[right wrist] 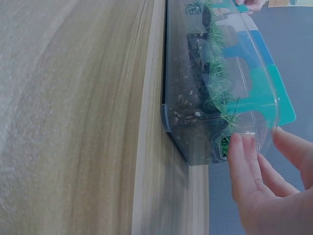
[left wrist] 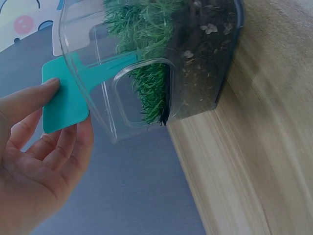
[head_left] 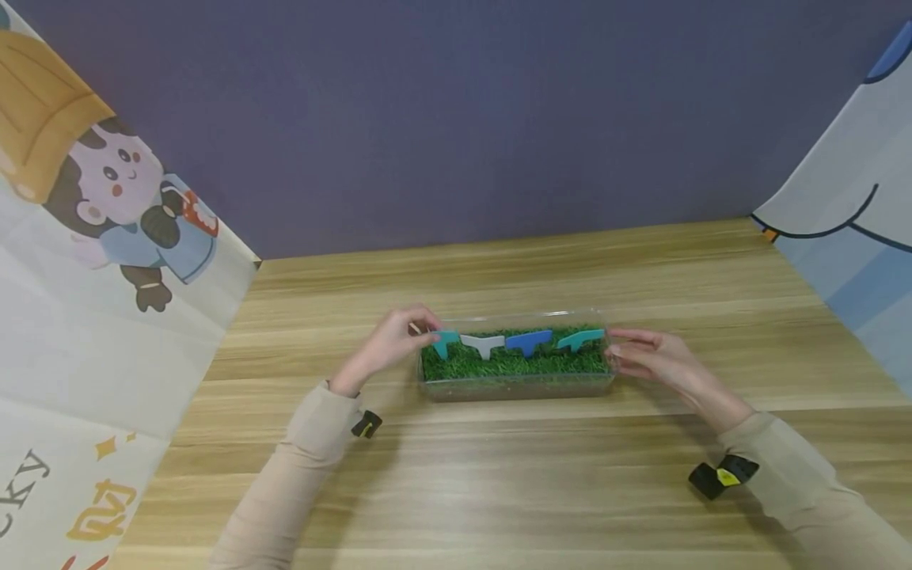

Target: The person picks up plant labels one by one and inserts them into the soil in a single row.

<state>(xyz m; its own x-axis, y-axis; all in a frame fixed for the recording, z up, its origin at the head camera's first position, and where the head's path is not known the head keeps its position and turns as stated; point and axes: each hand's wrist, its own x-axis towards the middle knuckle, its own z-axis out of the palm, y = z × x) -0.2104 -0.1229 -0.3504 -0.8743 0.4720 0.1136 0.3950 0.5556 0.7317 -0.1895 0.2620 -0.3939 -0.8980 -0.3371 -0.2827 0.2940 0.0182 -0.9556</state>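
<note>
A clear plastic planter box [head_left: 518, 389] filled with green grass over dark soil stands on the wooden table. Several T-shaped plant labels stick up from the grass in a row. My left hand [head_left: 400, 340] pinches the leftmost teal label [left wrist: 66, 98] between thumb and fingers, its stem reaching down into the grass inside the left end wall. Beside it stand a white label [head_left: 483, 343], a blue label [head_left: 529, 341] and another teal label [right wrist: 274, 95] at the right end. With fairly straight fingers, my right hand [head_left: 659, 360] touches the box's right end near the rim.
The wood-grain table [head_left: 499, 483] stretches around the box on all sides. A dark blue panel [head_left: 463, 119] rises behind it, and printed cartoon panels flank both sides. Black devices [head_left: 723, 476] sit at both wrists.
</note>
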